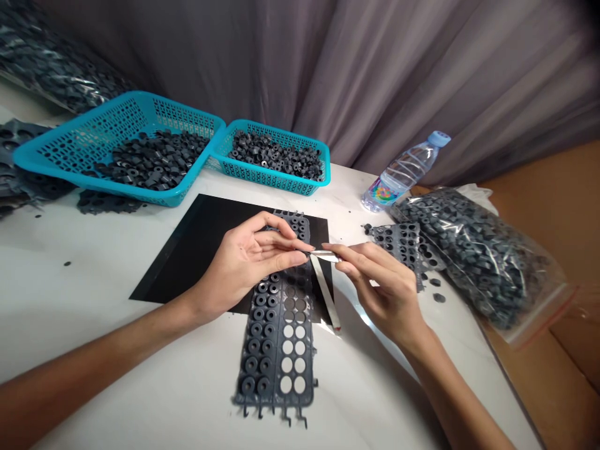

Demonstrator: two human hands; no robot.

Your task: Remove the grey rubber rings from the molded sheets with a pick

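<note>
In my right hand (379,275) a slim, pointed silver metal tool (324,255) is pinched between thumb and fingers, its tip aimed left. My left hand (257,256) is closed in a pinch at that tip; a sliver of something dark shows between the fingertips, mostly hidden. Both hands are above a dark moulded rubber sheet (274,350). Its left columns still bear round pieces with centre holes, while the near right columns are bare round openings. Under the sheet's far part lies a black mat (187,250). A narrow white strip (325,294) slants beside the sheet.
Two blue baskets, a larger one (60,140) and a smaller one (281,182), hold many small dark parts. To the right are a water bottle (403,172), another rubber sheet (398,244) and a bulging clear bag of dark parts (482,262). A grey curtain (262,62) hangs behind.
</note>
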